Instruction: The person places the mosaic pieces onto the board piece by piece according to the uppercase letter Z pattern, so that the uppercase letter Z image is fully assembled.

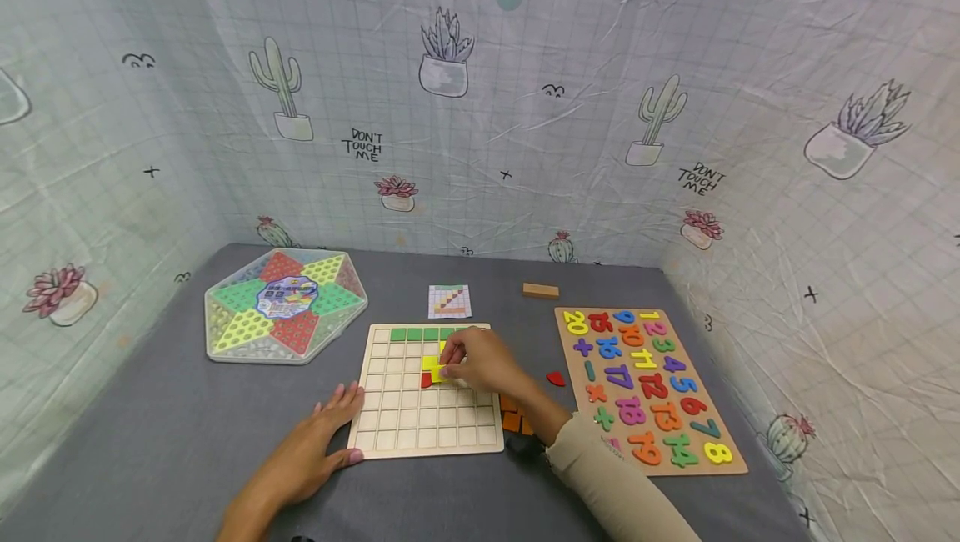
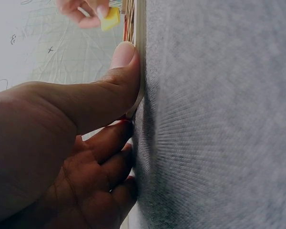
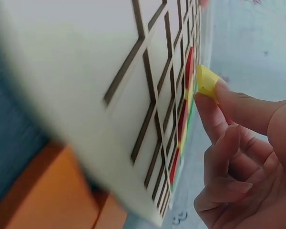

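Note:
A wooden grid board [image 1: 397, 419] lies on the grey table, with green square tiles [image 1: 415, 333] along its far row and yellow and red pieces near its middle. Between thumb and index finger, my right hand [image 1: 480, 363] pinches a yellow tile [image 3: 208, 81], held just above the board. My left hand [image 1: 322, 438] rests at the board's near left corner, its thumb [image 2: 124, 56] on the edge and its other fingers spread on the table. The right hand partly hides the pieces beneath it. A red piece [image 1: 427, 379] shows beside the yellow ones.
A pattern card [image 1: 450, 302] lies beyond the board, with a wooden block [image 1: 541, 290] to its right. Orange tiles [image 1: 513, 417] and a loose red piece [image 1: 555, 378] sit right of the board. A number puzzle [image 1: 637, 392] is at far right, a star-patterned game box [image 1: 287, 306] at left.

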{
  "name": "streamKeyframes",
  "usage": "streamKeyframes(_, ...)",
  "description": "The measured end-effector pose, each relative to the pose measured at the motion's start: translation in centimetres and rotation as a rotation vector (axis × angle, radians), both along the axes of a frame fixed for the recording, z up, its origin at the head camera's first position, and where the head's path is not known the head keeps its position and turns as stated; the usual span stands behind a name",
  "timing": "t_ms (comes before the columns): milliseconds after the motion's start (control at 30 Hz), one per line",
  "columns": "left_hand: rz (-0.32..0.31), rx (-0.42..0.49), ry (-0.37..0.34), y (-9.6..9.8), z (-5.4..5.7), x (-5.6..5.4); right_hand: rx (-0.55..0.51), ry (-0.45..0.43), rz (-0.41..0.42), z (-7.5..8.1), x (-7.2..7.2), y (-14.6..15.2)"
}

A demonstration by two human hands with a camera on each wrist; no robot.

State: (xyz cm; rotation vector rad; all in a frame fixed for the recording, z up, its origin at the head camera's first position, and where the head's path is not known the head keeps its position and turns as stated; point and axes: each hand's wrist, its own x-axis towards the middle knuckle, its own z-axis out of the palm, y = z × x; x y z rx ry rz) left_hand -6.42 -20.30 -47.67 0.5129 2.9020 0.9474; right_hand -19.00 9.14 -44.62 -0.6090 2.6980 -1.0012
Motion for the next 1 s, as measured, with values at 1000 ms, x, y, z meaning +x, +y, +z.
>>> streamKeyframes(1000,-0.017,0.006,-0.024,0.1,0.1,-0.1,0.172,0.054,-0.031,-1.0,0.4,-5.1)
